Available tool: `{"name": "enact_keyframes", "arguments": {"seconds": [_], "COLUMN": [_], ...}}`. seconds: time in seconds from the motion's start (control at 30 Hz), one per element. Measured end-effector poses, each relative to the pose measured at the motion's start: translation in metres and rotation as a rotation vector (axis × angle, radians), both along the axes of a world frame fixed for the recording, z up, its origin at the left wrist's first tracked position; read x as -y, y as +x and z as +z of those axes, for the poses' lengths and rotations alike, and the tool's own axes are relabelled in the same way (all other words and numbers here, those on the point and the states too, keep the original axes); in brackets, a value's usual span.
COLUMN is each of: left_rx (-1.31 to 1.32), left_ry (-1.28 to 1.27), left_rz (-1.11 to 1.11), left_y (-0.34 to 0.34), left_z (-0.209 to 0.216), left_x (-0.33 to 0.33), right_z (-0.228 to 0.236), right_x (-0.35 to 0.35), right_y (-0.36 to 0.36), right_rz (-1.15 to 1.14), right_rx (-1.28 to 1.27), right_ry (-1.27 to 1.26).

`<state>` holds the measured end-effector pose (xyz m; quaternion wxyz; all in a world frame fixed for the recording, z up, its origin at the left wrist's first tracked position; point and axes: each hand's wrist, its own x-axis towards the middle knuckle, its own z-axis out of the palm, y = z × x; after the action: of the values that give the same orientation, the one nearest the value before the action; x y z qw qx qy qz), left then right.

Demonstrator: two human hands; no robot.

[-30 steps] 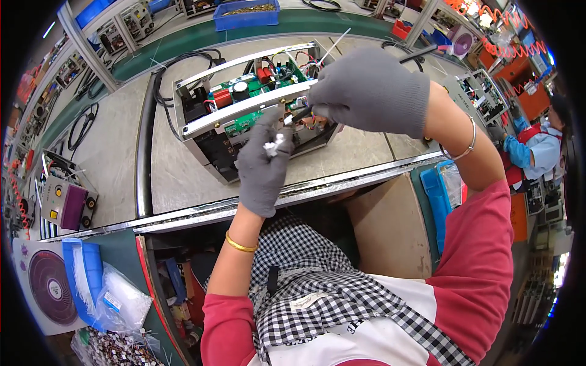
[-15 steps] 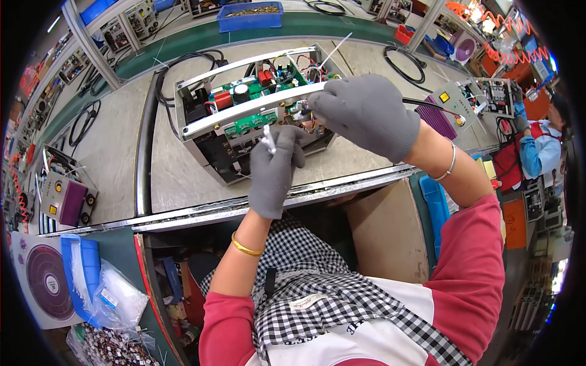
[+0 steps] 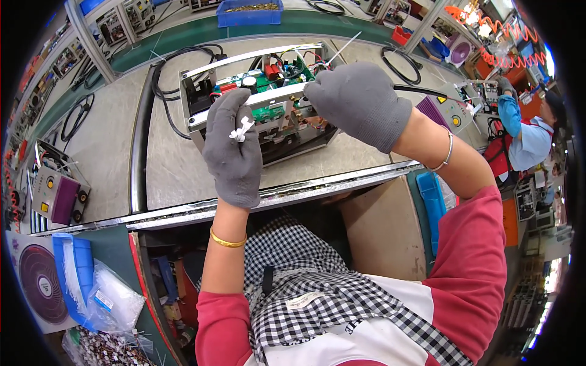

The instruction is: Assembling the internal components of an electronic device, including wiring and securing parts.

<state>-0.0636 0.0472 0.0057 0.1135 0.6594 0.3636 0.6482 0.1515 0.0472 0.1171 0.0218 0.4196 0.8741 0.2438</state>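
Observation:
An opened electronic unit [image 3: 287, 91] stands on the bench before me, its metal frame bar running along the near top edge. Inside it are green circuit boards [image 3: 268, 114], red parts and coloured wires. My left hand [image 3: 235, 152], in a grey glove, lies against the bar's left part, its fingers bent over it. Small white plastic pieces [image 3: 242, 129] stick out of that hand's grip. My right hand [image 3: 360, 107], also gloved, is closed at the unit's right end, near the wires; what its fingertips pinch is hidden. A black cable [image 3: 427, 91] runs out to the right behind it.
Black cables lie coiled on the bench [image 3: 177, 177] behind the unit. Purple-sided units stand at left [image 3: 61, 195] and right [image 3: 445, 113]. A blue tray [image 3: 73, 274] and bagged parts [image 3: 113, 302] sit lower left. Another person [image 3: 528, 134] works at far right.
My left hand has moved left and up, from low beside the unit to its frame bar, keeping the white pieces. The right hand stays at the unit's right end, closed.

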Motion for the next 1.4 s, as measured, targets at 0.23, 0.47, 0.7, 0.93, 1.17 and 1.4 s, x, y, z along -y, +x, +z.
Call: {"name": "enact_keyframes", "arguments": {"seconds": [0.23,0.47,0.7,0.93,1.17,1.4], "left_rx": [0.001,0.008,0.024,-0.001,0.054,-0.092], "left_ry": [-0.047,-0.038,-0.052,-0.036,-0.052,-0.983], "left_rz": [-0.051,-0.045,-0.053,-0.039,-0.077,-0.5], "left_y": [-0.005,-0.003,-0.001,-0.003,-0.009,0.018], "left_z": [0.0,-0.002,-0.001,0.0,0.004,-0.001], "left_x": [-0.002,-0.001,-0.001,-0.002,0.012,0.065], "right_z": [-0.025,-0.043,-0.046,-0.062,-0.102,-0.155], "right_x": [0.016,0.033,0.027,0.025,0.091,0.143], "right_y": [0.009,0.011,0.008,0.01,0.013,-0.007], "right_rz": [0.102,0.044,0.018,-0.026,-0.207,-0.194], "right_rx": [-0.029,-0.036,-0.022,-0.131,-0.888,-0.993], "right_ry": [0.122,0.162,0.139,0.086,-0.164,-0.92]}}
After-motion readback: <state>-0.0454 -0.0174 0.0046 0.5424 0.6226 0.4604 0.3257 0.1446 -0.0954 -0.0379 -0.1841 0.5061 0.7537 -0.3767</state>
